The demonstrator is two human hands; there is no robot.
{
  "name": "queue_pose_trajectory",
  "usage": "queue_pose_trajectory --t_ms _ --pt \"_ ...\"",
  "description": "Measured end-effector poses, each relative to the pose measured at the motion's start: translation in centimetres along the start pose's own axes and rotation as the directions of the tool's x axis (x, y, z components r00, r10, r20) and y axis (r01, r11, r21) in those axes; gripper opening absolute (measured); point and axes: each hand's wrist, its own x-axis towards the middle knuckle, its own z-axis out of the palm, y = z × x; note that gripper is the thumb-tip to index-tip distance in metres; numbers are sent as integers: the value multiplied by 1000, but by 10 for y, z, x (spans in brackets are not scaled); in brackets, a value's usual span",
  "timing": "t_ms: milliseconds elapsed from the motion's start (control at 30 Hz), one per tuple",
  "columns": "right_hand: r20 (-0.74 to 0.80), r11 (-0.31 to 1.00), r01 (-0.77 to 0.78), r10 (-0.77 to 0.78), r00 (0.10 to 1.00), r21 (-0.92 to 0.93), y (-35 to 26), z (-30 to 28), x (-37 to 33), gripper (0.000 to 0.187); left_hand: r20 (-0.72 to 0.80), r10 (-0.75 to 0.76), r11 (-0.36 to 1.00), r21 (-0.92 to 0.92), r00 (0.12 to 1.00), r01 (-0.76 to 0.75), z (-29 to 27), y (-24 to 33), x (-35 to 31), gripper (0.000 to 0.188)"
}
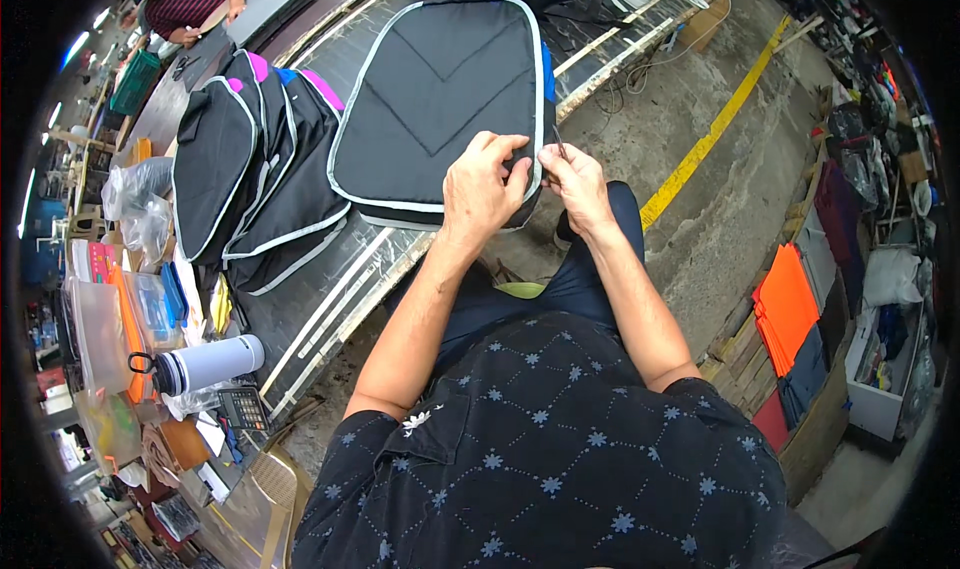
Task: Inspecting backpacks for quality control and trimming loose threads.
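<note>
A black backpack (pixel 430 79) with light grey piping and stitched V lines lies flat on the table in front of me. My left hand (pixel 483 184) rests at its lower right corner. The thumb and fingers there are curled together near the piping, and whatever they pinch is too small to make out. Just beyond the bag's right edge, my right hand (pixel 578 184) is closed on small dark thread snips (pixel 561 145). Their pointed tip sticks up past the fingers, while the grip is hidden in the hand.
Several black bags with grey piping (pixel 270 159) lean together at left. A light blue bottle (pixel 215 362) and a calculator (pixel 243 409) sit on the table's near left. Across it, another person's hand (pixel 236 12) is beside grey panels (pixel 272 9). Orange sheets (pixel 790 304) lie at right.
</note>
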Motion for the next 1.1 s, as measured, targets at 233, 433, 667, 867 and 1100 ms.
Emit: queue_pose_trajectory --t_ms 233,433,667,867,1100 --pt "15 974 140 -140 990 -179 9 -8 1 15 -42 94 990 108 995 -89 8 1 -3 16" --pt "23 914 188 -193 981 -360 3 -7 0 18 -78 46 998 49 996 -43 14 4 2 5" --pt "64 909 220 -212 975 -354 0 0 -2 20 349 -376 582 -632 858 512 7 -28 -1 11" --pt "89 860 276 -264 960 -429 -15 10 -11 22 397 -344 406 -754 851 516 -2 -27 -5 10" --pt "159 380 352 -455 876 -856 -62 16 -49 25 363 -333 465 -740 870 487 -2 -22 -7 8"
